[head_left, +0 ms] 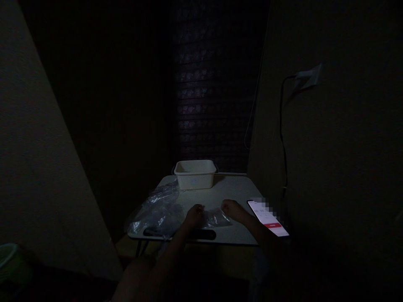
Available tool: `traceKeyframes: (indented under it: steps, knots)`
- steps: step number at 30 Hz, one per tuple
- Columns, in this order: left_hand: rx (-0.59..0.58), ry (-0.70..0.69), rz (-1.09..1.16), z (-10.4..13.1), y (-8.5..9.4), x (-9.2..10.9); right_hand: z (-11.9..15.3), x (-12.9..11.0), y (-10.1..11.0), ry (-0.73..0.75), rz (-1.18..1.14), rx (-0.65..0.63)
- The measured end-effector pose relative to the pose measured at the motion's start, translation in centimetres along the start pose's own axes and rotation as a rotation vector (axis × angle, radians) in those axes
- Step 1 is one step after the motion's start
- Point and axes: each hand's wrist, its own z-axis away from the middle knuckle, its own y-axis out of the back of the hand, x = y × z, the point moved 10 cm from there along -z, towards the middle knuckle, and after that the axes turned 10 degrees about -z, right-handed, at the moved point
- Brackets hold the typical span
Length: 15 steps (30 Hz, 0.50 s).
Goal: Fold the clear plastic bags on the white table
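Might crease the small, flat, clear plastic bag [215, 218] between bare left hand [195, 214] and bare right hand [232, 209], over the pale, round-cornered table [231, 186], by tugging unevenly; cannot tell in this gloom whether pinched or merely touched, nor see to the bottom of the white, rectangular plastic tub [195, 180]

Clear plastic bag [216, 218], shiny, creased, seemingly flat, near front of pale table [233, 188].
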Motion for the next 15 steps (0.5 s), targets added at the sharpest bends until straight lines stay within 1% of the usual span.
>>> traceKeyframes:
  steps: [1,4,8,11,13,15]
  knots:
    - [-0.004,-0.003,0.033,-0.1,-0.2,-0.1,-0.2,0.2,-0.1,-0.020,-0.085,0.014]
    - [0.023,-0.032,-0.020,-0.2,-0.3,0.0,-0.6,0.8,-0.4,-0.066,-0.275,0.042]
    - [0.053,-0.049,-0.077,0.0,0.2,0.4,-0.6,1.5,-1.3,-0.099,-0.412,0.026]
    - [0.084,-0.049,-0.100,0.2,0.8,0.7,-0.3,2.7,-2.5,-0.201,-0.578,-0.011]
    - [0.105,-0.046,-0.100,0.2,1.1,0.7,0.0,3.4,-3.3,-0.263,-0.621,-0.061]
    - [0.128,-0.039,-0.091,0.1,1.3,0.6,0.1,3.7,-3.7,-0.289,-0.607,-0.083]
